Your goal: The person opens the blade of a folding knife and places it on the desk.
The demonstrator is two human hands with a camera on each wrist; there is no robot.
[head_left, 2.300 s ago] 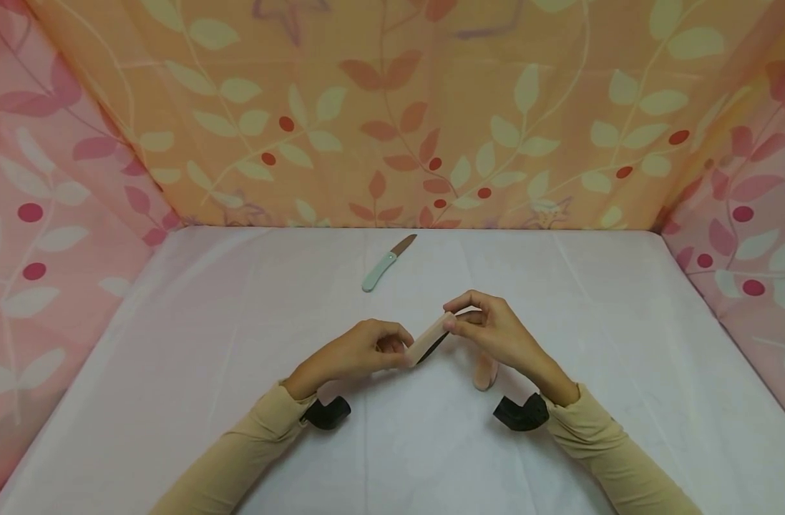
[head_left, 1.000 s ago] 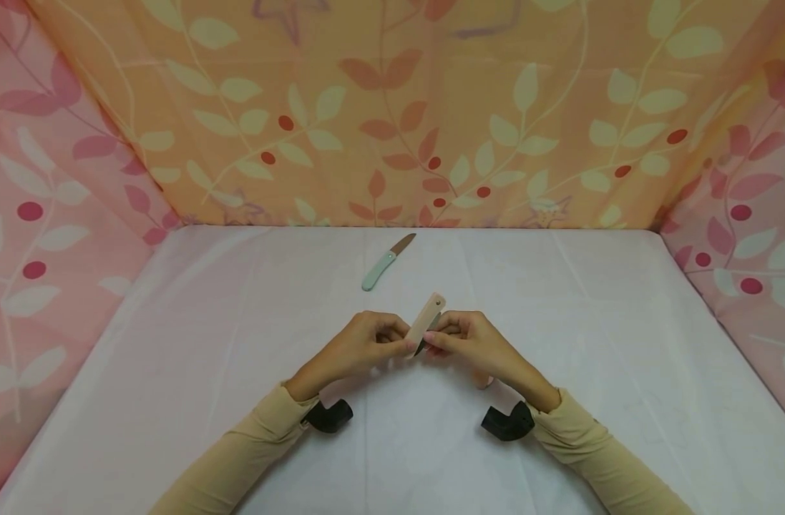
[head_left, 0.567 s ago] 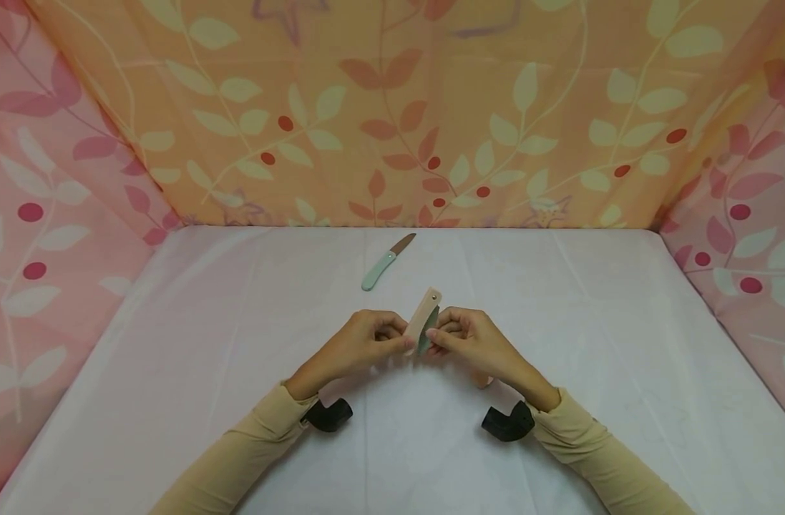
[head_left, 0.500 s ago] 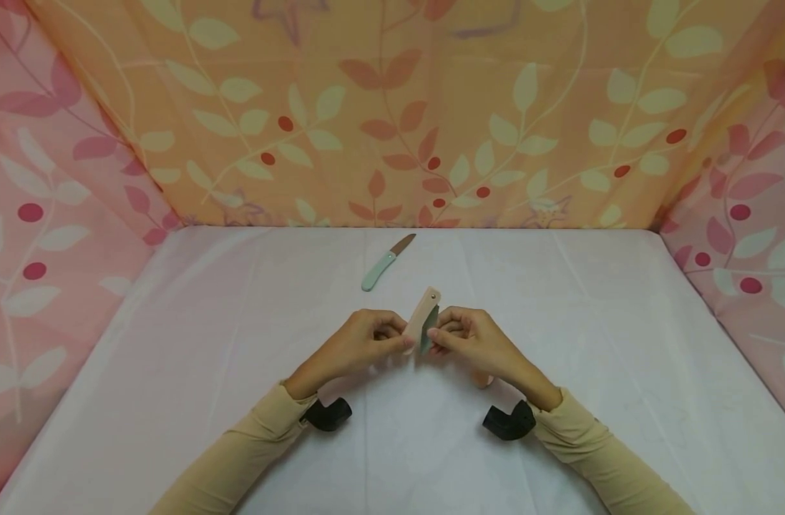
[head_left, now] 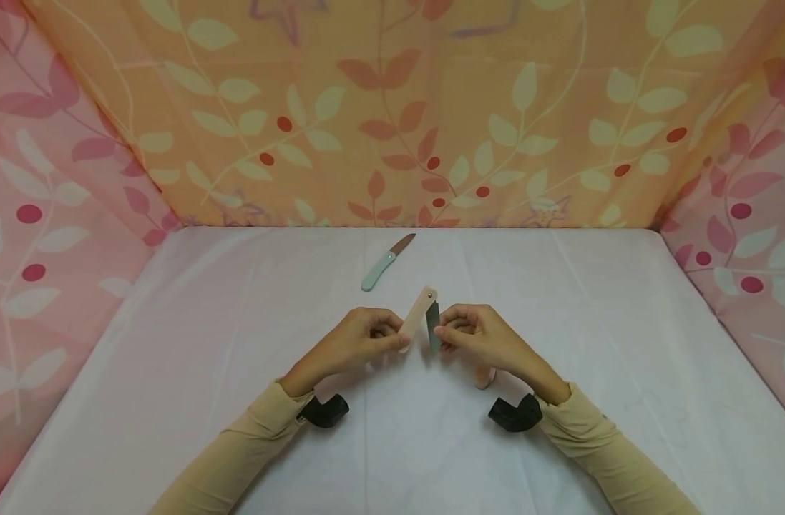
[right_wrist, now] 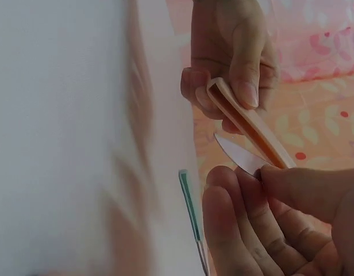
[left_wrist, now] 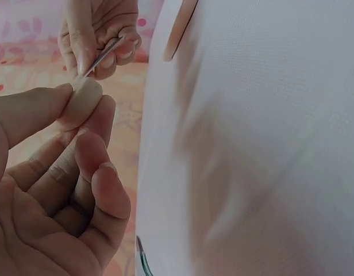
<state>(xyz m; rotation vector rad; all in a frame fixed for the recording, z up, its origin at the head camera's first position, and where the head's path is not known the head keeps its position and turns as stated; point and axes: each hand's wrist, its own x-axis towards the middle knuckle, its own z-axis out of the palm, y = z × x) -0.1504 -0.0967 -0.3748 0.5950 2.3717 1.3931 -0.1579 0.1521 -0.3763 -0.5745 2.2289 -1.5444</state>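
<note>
I held the folding knife (head_left: 420,315) above the white cloth (head_left: 173,372), nearer me than the green-handled knife (head_left: 381,268). My left hand (head_left: 360,342) pinched the beige handle (right_wrist: 246,123); my right hand (head_left: 476,336) pinched the blade (right_wrist: 237,154), half swung out. I judged it best to grip the blade's flats only, keeping fingertips off the edge, and pivot slowly.
</note>
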